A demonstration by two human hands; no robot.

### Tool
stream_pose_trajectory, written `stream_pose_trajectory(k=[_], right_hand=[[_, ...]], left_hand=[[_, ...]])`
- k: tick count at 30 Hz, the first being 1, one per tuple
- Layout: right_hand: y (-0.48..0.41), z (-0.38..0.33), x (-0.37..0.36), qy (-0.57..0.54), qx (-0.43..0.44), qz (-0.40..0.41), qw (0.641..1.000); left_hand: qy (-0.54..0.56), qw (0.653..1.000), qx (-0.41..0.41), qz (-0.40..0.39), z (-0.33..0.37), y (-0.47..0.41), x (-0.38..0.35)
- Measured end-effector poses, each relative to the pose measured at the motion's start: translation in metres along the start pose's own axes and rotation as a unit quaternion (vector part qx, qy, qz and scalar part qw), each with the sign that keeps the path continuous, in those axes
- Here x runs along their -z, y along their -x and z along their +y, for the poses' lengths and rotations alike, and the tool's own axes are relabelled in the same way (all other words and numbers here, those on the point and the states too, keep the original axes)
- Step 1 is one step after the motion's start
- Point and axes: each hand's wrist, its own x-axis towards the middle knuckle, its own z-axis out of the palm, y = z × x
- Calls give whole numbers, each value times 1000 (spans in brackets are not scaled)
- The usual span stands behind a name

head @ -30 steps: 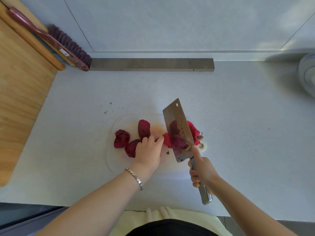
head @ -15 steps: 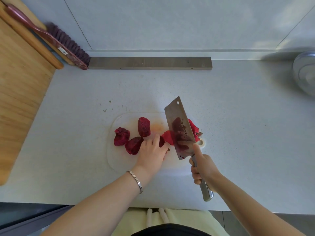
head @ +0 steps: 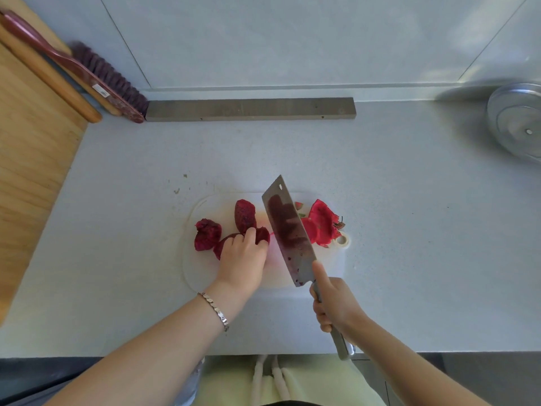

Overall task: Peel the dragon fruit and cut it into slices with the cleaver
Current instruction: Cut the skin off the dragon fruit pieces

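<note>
Pale grey tabletop (head: 409, 230) carries a wooden board (head: 35, 171) at far left, with a brush (head: 96, 80) behind it (label too small to read). On the white cutting board (head: 328, 271), the left hand (head: 244, 259) curls its grip onto a peeled dragon fruit piece (head: 262, 234). Beside it the juice-smeared cleaver (head: 288, 230) tilts, its handle enclosed in the grip of the right hand (head: 336, 306). Peel (head: 323, 221) lies just right of the blade, and a metal lid (head: 518, 124) sits far right.

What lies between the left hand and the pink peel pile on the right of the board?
Head view: the cleaver, gripped by the right hand, stands between the left hand, which holds a fruit piece, and the peel.
</note>
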Motion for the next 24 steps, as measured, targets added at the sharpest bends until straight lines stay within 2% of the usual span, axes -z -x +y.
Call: stream_pose_trajectory(k=[10,12,14,19,24], right_hand=[[-5,-12,23,6,0,40,999],[0,-19,30,-16,6,29,999],[7,-28,42,-41,20,28,999],[6,-40,91,-59,54,99,992],[-10,-26,131,-7,22,155,988]], left_hand=[[12,1000,2,15,-1,2,3],[47,999,21,15,-1,1,7],[141,989,48,22,3,-1,16],[266,956,116,-39,28,-22,31],[256,952,118,-121,55,-45,21]])
